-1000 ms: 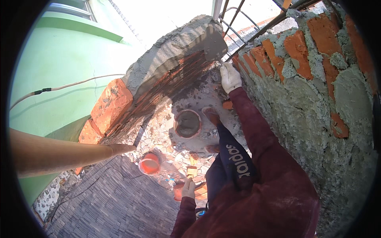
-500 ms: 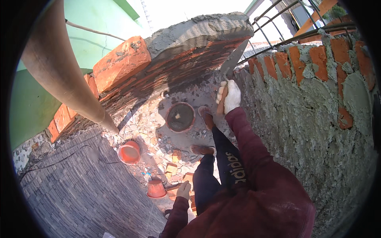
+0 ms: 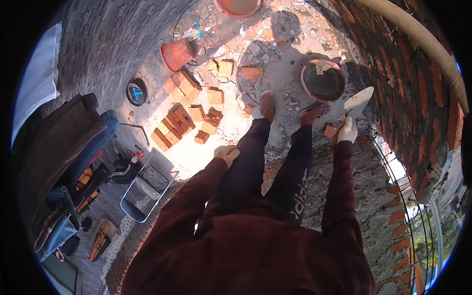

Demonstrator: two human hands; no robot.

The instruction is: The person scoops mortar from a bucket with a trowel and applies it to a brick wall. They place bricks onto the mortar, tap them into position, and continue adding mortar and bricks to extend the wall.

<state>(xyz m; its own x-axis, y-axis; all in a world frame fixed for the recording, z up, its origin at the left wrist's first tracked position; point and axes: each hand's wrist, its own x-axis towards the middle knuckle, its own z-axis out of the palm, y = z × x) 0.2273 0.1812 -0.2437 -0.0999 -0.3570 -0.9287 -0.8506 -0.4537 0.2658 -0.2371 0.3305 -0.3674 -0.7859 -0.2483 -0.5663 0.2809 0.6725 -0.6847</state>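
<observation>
My right hand (image 3: pixel 347 132), in a white glove, grips a trowel whose pale, leaf-shaped blade (image 3: pixel 361 99) points away from me and to the right. A small reddish block (image 3: pixel 330 131) shows beside its fingers; whether the hand touches it I cannot tell. Just beyond the blade stands a round tub (image 3: pixel 304 86) of grey mortar (image 3: pixel 322 87). My left hand (image 3: pixel 227 155), in a pale glove, rests by my left thigh with its fingers loosely extended and nothing in them.
Several loose bricks (image 3: pixel 174 125) lie at the left. Behind them are an orange bucket (image 3: pixel 177 55) and, farther off, an orange tub (image 3: pixel 238 7). Rubble covers the ground. A brick wall (image 3: pixel 408 88) and a bamboo pole (image 3: pixel 418 24) rise on the right; a metal-framed chair (image 3: pixel 142 194) stands lower left.
The view has swung to the left and down, bringing the brick stack and chair into sight. My right hand still grips the trowel, its blade now plainly visible near the mortar tub.
</observation>
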